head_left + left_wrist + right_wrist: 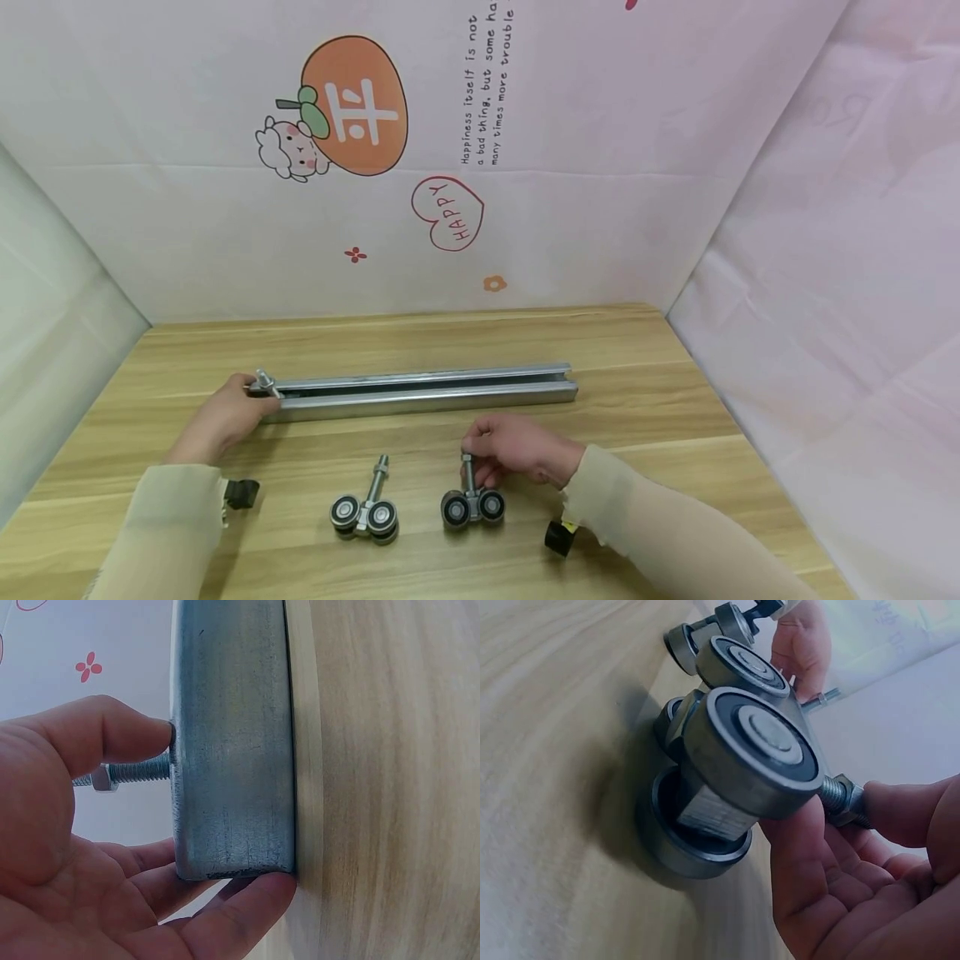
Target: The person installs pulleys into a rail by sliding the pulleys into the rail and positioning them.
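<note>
A slotted metal rail lies across the wooden table. My left hand holds its left end. In the left wrist view, the thumb presses the rail's slotted edge and the fingers curl under its end. A threaded bolt with a nut sticks up from the slot beside that thumb; whatever it joins inside the rail is hidden. With my right hand I pinch the bolt stem of a four-wheeled roller trolley. Its dark-ringed wheels face the right wrist camera, close to the tabletop.
A second roller trolley stands on the table left of the held one, its bolt tilted up. The wooden table ends at a printed cloth backdrop, with cloth walls on both sides.
</note>
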A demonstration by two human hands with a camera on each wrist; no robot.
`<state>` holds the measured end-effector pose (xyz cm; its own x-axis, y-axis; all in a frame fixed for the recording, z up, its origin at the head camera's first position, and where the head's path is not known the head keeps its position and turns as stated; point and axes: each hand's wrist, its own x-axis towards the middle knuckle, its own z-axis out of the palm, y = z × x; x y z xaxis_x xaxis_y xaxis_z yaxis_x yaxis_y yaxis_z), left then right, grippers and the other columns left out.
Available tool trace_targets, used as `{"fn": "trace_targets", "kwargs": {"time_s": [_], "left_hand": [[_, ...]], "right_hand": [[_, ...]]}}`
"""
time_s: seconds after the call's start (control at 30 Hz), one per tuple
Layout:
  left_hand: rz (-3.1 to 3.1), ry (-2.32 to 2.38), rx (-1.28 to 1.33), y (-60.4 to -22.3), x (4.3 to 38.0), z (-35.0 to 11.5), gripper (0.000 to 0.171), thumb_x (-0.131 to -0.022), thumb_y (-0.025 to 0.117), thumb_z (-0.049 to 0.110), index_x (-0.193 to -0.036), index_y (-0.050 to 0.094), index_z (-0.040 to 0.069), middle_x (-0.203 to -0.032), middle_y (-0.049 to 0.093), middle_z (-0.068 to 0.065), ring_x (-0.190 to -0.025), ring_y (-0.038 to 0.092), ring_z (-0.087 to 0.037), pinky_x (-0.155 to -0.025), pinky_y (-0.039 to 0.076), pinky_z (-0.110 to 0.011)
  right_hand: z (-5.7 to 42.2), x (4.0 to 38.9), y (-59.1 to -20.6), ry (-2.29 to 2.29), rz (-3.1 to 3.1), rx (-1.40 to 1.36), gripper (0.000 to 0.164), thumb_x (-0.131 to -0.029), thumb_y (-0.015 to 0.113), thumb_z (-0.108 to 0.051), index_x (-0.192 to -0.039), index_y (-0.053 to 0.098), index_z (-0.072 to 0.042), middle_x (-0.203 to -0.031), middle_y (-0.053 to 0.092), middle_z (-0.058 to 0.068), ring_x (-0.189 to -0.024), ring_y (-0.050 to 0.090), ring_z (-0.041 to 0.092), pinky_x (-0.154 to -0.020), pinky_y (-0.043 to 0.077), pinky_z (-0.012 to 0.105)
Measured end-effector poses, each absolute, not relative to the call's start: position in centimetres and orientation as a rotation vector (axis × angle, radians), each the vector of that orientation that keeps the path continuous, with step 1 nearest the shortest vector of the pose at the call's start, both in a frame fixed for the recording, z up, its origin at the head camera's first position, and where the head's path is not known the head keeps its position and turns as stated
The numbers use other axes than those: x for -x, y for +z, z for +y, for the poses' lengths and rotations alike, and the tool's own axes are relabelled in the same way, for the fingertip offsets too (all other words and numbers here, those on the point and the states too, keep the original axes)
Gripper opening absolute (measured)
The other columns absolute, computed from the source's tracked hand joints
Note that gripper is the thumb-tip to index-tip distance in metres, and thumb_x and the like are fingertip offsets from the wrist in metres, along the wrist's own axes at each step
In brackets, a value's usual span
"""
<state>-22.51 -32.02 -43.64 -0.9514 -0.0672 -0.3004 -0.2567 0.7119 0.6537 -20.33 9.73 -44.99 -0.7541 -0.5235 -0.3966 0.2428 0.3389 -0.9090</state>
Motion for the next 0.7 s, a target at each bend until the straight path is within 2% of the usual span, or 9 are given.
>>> {"fn": "trace_targets", "kwargs": {"time_s": [0.3,0.7], "left_hand": [[2.670,1.076,0.248,-43.7,22.5,-32.0,0.079,-0.097,0.058,0.032,-0.145,0.018,-0.018,-0.140,0.032,-0.045,-0.126,0.036,-0.058,-0.100,0.033,-0.065],[2.665,1.073,0.255,-43.5,22.4,-31.9,0.080,-0.098,0.058,0.032,-0.145,0.018,-0.018,-0.141,0.031,-0.045,-0.126,0.035,-0.058,-0.100,0.033,-0.065]], "right_hand": [[10.3,20.7,-43.9,-1.443,2.054,0.304,0.018,-0.103,0.057,-0.018,-0.099,0.065,-0.002,-0.086,0.073,0.014,-0.073,0.069,0.028,-0.065,0.058,0.039],[10.6,21.0,-43.4,-1.420,2.222,0.382,0.015,-0.103,0.058,-0.016,-0.096,0.065,-0.004,-0.084,0.070,0.009,-0.071,0.066,0.026,-0.064,0.056,0.038]]}}
